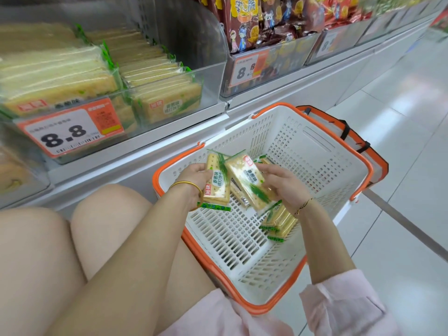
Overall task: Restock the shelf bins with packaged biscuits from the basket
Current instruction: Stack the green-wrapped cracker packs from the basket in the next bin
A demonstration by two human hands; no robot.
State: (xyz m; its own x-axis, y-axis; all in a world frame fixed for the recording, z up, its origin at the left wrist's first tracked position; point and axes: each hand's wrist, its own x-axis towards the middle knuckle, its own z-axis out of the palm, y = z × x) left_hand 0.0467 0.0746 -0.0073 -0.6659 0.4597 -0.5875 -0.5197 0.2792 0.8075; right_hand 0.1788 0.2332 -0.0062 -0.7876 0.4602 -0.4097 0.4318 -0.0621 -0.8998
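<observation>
Shelf: I see a white shelf ledge (pixel 145 151) running left to right, with clear bins side by side on it.
Left bin: the left bin (pixel 213 76) is stacked with yellow biscuit packs (pixel 167 105); an 8.8 price tag (pixel 70 129) is on its front.
Next bin: the next bin (pixel 291 61) holds brown snack bags (pixel 254 20) and is also tagged.
Floor: on the pale floor tiles (pixel 400 122) I see the white-and-orange basket (pixel 303 146), just beside the shelf base.
Basket bottom: a few loose packs (pixel 278 221) lie there.

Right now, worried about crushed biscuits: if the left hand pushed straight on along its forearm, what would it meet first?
Likely the pack held by the right hand; the left hand, gripping its own pack, points toward it. Depth is unclear.
</observation>
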